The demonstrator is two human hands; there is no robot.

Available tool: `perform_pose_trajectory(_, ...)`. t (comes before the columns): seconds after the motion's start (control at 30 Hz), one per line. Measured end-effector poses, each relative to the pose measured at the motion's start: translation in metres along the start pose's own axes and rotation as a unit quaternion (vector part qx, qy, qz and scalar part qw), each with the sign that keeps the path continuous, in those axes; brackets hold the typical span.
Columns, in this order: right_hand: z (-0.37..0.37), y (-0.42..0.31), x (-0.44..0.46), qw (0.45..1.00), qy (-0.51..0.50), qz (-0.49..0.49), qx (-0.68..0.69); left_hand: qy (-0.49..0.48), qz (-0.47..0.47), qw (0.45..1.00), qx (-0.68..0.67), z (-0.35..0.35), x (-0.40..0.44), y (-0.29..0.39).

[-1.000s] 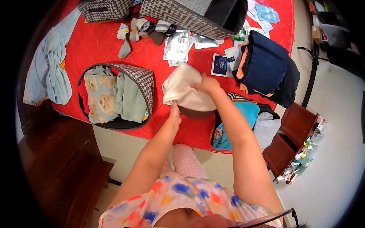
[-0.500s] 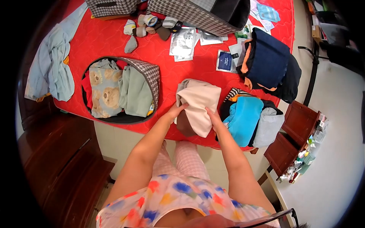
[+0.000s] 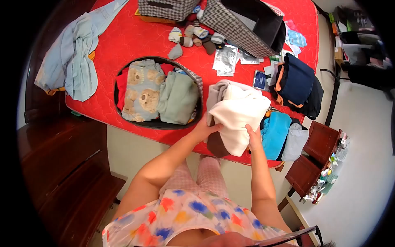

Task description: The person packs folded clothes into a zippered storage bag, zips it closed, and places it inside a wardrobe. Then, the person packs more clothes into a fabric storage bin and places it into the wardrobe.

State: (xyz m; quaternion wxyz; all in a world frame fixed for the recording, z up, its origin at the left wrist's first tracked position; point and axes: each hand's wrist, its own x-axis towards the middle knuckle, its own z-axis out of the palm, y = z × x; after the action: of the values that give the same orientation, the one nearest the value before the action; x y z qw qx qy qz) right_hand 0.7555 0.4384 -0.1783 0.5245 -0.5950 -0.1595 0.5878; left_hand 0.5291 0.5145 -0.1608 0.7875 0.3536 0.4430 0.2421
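A folded cream-coloured garment (image 3: 239,111) with a dark brown part at its lower edge hangs between my two hands. My left hand (image 3: 209,130) grips its left side, the thumb on top and the other fingers hidden beneath. At its lower right edge my right hand (image 3: 254,138) holds on the same way, thumb upward. Left of the garment stands an oval houndstooth fabric bin (image 3: 199,82) with folded clothes in it, among them a grey teddy-bear top (image 3: 144,96) and a sage-green garment (image 3: 177,99). Close to my right hand lies a folded turquoise garment (image 3: 275,136).
Everything lies on a red bedspread (image 3: 103,53). Toward the back are rolled socks (image 3: 187,39), silver packets (image 3: 225,59) and a large houndstooth box (image 3: 247,29). A navy clothes pile (image 3: 297,78) and a light grey garment (image 3: 295,142) sit at right, pale blue clothes (image 3: 74,53) at left.
The cream garment has risen off the bed toward me and looks larger, still in both hands. It now covers part of the pile at right. The whole view has shifted.
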Motion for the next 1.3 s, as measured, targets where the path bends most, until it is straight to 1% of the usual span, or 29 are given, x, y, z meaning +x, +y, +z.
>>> perform_pose_trajectory(0.03, 0.027, -0.007, -0.002, 0.999, -0.023, -0.032, -0.004, -0.004, 0.021, 1.0, 0.0, -0.018, -0.012, 0.016)
perform_pose_trajectory(0.1, 0.076, -0.011, -0.002, 0.998, -0.047, -0.047, -0.007, 0.053, 0.004, 0.998, -0.043, -0.045, -0.038, 0.052)
perform_pose_trajectory(0.17, 0.118, -0.016, 0.009, 0.994, -0.093, -0.062, -0.014, 0.069, 0.017, 0.996, -0.054, -0.083, -0.043, 0.059)
perform_pose_trajectory(0.23, 0.154, -0.005, 0.023, 0.987, -0.108, -0.091, -0.081, 0.12, 0.003, 0.991, -0.065, -0.12, -0.051, 0.063)
perform_pose_trajectory(0.27, 0.172, 0.006, 0.029, 0.989, -0.099, -0.06, -0.092, 0.127, 0.016, 0.988, -0.087, -0.135, -0.059, 0.069)
perform_pose_trajectory(0.3, 0.192, 0.018, 0.035, 0.989, -0.101, -0.063, -0.084, 0.147, 0.027, 0.986, -0.076, -0.151, -0.063, 0.071)
perform_pose_trajectory(0.37, 0.229, 0.018, 0.031, 0.987, -0.095, -0.095, -0.087, 0.187, 0.05, 0.98, -0.053, -0.179, -0.065, 0.07)
perform_pose_trajectory(0.4, 0.237, 0.022, 0.031, 0.987, -0.082, -0.108, -0.088, 0.203, 0.061, 0.977, 0.01, -0.177, -0.069, 0.082)
perform_pose_trajectory(0.43, 0.243, 0.026, 0.032, 0.986, -0.069, -0.121, -0.089, 0.186, 0.065, 0.98, 0.016, -0.189, -0.063, 0.077)
perform_pose_trajectory(0.47, 0.247, 0.03, 0.033, 0.985, -0.056, -0.134, -0.09, 0.17, 0.069, 0.983, 0.021, -0.206, -0.051, 0.067)
perform_pose_trajectory(0.5, 0.247, 0.038, 0.036, 0.987, -0.037, -0.119, -0.099, 0.153, 0.073, 0.985, 0.026, -0.22, -0.042, 0.057)
perform_pose_trajectory(0.6, 0.236, 0.078, 0.044, 0.989, 0.033, -0.072, -0.127, 0.159, -0.061, 0.985, -0.022, -0.224, -0.021, 0.039)
perform_pose_trajectory(0.63, 0.226, 0.101, 0.047, 0.989, 0.057, -0.039, -0.131, 0.14, -0.05, 0.985, 0.083, -0.242, -0.003, 0.007)
perform_pose_trajectory(0.7, 0.205, 0.139, 0.052, 0.985, 0.105, 0.027, -0.136, 0.181, -0.064, 0.956, 0.223, -0.237, 0.014, -0.019)
perform_pose_trajectory(0.8, 0.204, 0.136, 0.051, 0.979, 0.145, -0.009, -0.141, 0.224, -0.043, 0.951, 0.207, -0.24, 0.033, -0.043)
perform_pose_trajectory(0.9, 0.212, 0.129, 0.059, 0.972, 0.196, -0.048, -0.122, 0.149, 0.024, 0.976, 0.154, -0.215, 0.028, 0.016)
perform_pose_trajectory(1.0, 0.215, 0.118, 0.061, 0.966, 0.193, -0.07, -0.157, 0.155, 0.035, 0.97, 0.187, -0.228, 0.048, 0.002)
perform_pose_trajectory(1.03, 0.218, 0.112, 0.061, 0.959, 0.19, -0.044, -0.204, 0.156, 0.038, 0.968, 0.193, -0.231, 0.052, -0.002)
perform_pose_trajectory(1.1, 0.223, 0.103, 0.064, 0.937, 0.182, 0.007, -0.296, 0.181, 0.002, 0.943, 0.28, -0.235, 0.063, -0.004)
perform_pose_trajectory(1.13, 0.219, 0.106, 0.071, 0.929, 0.171, 0.012, -0.329, 0.192, -0.015, 0.927, 0.323, -0.234, 0.065, -0.004)
perform_pose_trajectory(1.23, 0.212, 0.105, 0.078, 0.883, 0.167, 0.031, -0.438, 0.271, 0.075, 0.897, 0.34, -0.215, 0.06, 0.0)
perform_pose_trajectory(1.3, 0.214, 0.083, 0.064, 0.84, 0.105, 0.074, -0.528, 0.271, 0.174, 0.816, 0.48, -0.21, 0.039, 0.015)
